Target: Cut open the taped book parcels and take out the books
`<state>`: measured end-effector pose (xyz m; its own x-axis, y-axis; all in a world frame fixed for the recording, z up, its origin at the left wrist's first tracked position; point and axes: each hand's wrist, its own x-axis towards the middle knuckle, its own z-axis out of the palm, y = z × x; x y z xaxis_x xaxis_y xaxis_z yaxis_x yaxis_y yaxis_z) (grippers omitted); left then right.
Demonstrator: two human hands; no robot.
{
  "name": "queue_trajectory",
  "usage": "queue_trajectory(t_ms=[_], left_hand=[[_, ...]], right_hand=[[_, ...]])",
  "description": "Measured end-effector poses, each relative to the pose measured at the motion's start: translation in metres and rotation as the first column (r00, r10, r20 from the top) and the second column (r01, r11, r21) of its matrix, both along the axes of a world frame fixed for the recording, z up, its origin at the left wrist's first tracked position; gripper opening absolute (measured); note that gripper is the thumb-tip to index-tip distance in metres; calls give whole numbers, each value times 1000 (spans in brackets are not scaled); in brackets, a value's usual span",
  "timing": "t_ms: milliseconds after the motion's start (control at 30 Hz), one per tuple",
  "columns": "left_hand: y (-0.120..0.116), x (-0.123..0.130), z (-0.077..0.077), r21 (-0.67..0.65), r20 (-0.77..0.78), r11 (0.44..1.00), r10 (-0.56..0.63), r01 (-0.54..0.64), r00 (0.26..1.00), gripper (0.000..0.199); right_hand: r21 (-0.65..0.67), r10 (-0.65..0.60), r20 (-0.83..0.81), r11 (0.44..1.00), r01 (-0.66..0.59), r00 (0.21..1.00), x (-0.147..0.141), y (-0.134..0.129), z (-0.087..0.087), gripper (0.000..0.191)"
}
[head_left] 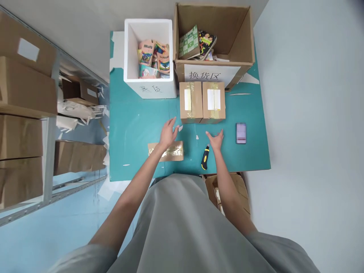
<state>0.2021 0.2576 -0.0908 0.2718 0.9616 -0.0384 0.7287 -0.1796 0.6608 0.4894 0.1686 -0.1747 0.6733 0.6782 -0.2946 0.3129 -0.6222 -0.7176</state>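
My left hand is open and holds nothing, just above a flat taped cardboard box that my forearm partly covers. My right hand is also open, thumb and fingers apart, with nothing in it. Beside its wrist, on the left, lies a black and yellow utility knife. Two small cardboard boxes, the left one and the right one, stand side by side beyond my hands, each with tape and a white label.
On the teal table, a white foam box and a big open carton hold books and packets. A phone lies at the right. Shelves with cartons stand left; an open carton is under the front edge.
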Motion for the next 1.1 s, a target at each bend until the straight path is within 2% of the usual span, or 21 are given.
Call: queue_trajectory(t_ms=[67,167,233,300,400,533,667,767,867,933,1000,1100], left_hand=[[-36,-34,-1,64,22,997,37,-39,999,64],[-83,-88,-8,74,43,984,160,-163,986,73],[-107,-120,-16,47,46,968,246,-248,968,81],[-123,-145,-24,2,50,953,301,-302,952,90],[-134,-168,-35,-58,82,953,301,-297,950,94],[-132,-178,-45,-59,160,983,181,-173,970,87],[-127,-182,-56,-67,237,996,79,-65,968,75],[-126,-186,-66,-112,299,994,40,-6,954,75],[-125,-190,-74,-153,363,987,16,43,932,76],[-125,-191,-77,-166,407,984,8,66,913,74],[-125,-191,-79,-179,455,980,7,83,890,72],[-125,-189,-82,-203,514,974,21,98,858,70]], right_hand=[[-95,-5,108,995,15,994,-16,-37,-9,109],[-197,46,172,980,-11,984,-40,-87,-21,84],[-225,107,170,972,-67,980,-54,-111,-27,65],[-234,169,161,964,-129,972,-65,-124,-30,50],[-238,235,147,951,-196,961,-76,-124,-29,41],[-217,300,147,939,-266,942,-90,-104,-12,38],[-154,428,231,903,-401,874,-103,-80,26,36],[-125,521,314,851,-510,794,-119,-66,62,44],[-128,636,348,760,-637,689,-144,-54,94,54],[-178,727,358,669,-722,586,-166,-47,110,55],[-277,822,346,551,-787,453,-189,-41,122,54],[-448,932,277,339,-827,232,-223,-33,135,52]])
